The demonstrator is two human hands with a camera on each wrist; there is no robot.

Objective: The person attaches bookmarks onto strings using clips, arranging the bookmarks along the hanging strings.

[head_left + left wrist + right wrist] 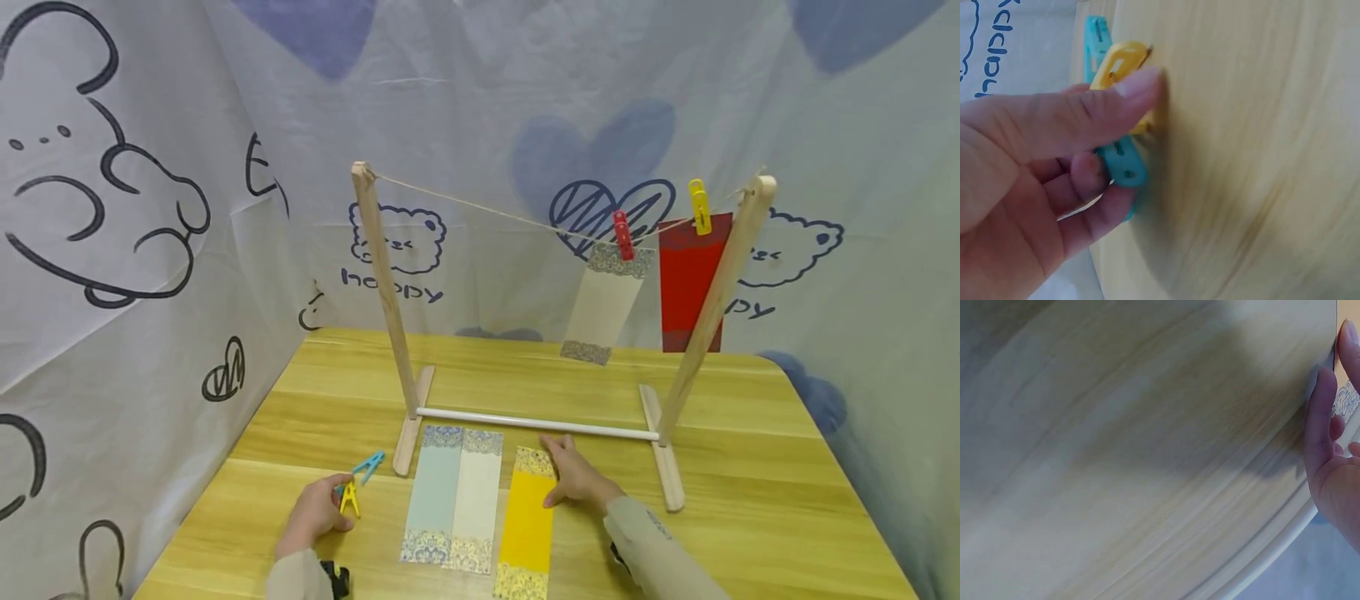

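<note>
My left hand (317,515) is at the left of the table, its thumb and fingers closing on a small yellow clothespin (349,498). In the left wrist view the thumb lies across this clothespin, and a teal clothespin (1124,164) shows just below it by the curled fingers. Another blue clothespin (369,467) lies beyond the fingertips. My right hand (576,479) rests at the right edge of a yellow card (528,521) with a patterned border. Its thumb touches the long edge, while the other fingers reach past the top corner.
A pale blue card (435,492) and a white card (476,496) lie side by side. Behind stands a wooden frame (386,292) with a string. On it hang a cream card (604,304) under a red clothespin (623,236) and a red card (686,283) under a yellow one.
</note>
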